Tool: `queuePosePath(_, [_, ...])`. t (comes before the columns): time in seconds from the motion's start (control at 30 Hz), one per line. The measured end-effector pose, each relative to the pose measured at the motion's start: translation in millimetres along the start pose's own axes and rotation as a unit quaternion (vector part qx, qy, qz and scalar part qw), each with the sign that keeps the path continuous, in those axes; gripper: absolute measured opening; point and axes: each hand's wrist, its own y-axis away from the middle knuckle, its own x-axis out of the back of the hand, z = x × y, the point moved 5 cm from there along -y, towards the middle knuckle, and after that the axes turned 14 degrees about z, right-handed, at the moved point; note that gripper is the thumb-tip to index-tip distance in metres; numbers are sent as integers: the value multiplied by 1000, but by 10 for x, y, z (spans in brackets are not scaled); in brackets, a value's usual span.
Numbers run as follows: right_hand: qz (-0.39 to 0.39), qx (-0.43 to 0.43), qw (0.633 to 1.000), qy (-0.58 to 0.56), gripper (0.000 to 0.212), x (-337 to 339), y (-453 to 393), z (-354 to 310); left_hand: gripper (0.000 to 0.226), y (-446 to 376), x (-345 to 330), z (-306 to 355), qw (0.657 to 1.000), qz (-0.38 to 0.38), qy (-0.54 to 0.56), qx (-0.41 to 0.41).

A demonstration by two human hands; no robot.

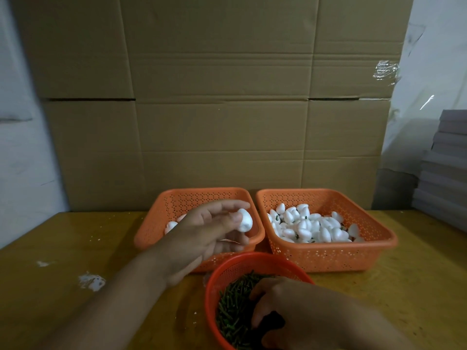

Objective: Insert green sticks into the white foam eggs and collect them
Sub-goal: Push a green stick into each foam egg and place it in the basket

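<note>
While the left hand (202,231) is raised over the left basket (156,223), it pinches one white foam egg (244,220) between thumb and fingertips; the egg is smooth, matte and oval, held clear of the basket's contents. No stick can be made out in this egg.

The right hand (303,314) reaches down into a round red mesh basket (214,281) at the near edge, its fingers curled among the green sticks (232,309). Whether it holds a stick cannot be told, as the fingertips are buried and in shadow. The sticks are short, thin, dark green and loosely heaped; too many to count.

Three baskets are present in all. Two are rectangular, orange, perforated plastic, set side by side behind the round one. The left one holds a few plain white eggs (170,226), mostly hidden behind the hand. The right basket (328,256) holds a dense pile of eggs (310,227), several with green stubs showing between them; the number cannot be counted.

All stand on a yellowish wooden desk (75,248) carrying white foam scraps (91,281) on its left side. A creased brown cardboard sheet (214,97) stands upright behind. Grey flat boards (447,168) are stacked at the far right.
</note>
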Motion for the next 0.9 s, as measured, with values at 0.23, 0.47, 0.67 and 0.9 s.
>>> queuePosePath(0.23, [36, -12, 999, 13, 23, 35, -27, -54, 39, -29, -1, -88, 984, 10, 135, 116])
queuePosePath(0.47, [132, -6, 991, 16, 19, 118, -72, -90, 49, -56, 3, -143, 982, 10, 144, 123])
queuePosePath(0.67, [203, -95, 954, -199, 18, 306, -52, -5, 23, -79, 26, -172, 977, 2, 175, 122])
queuePosePath(0.9, [227, -163, 813, -512, 10, 539, 31, 52, 27, -66, 13, -148, 976, -4, 184, 116])
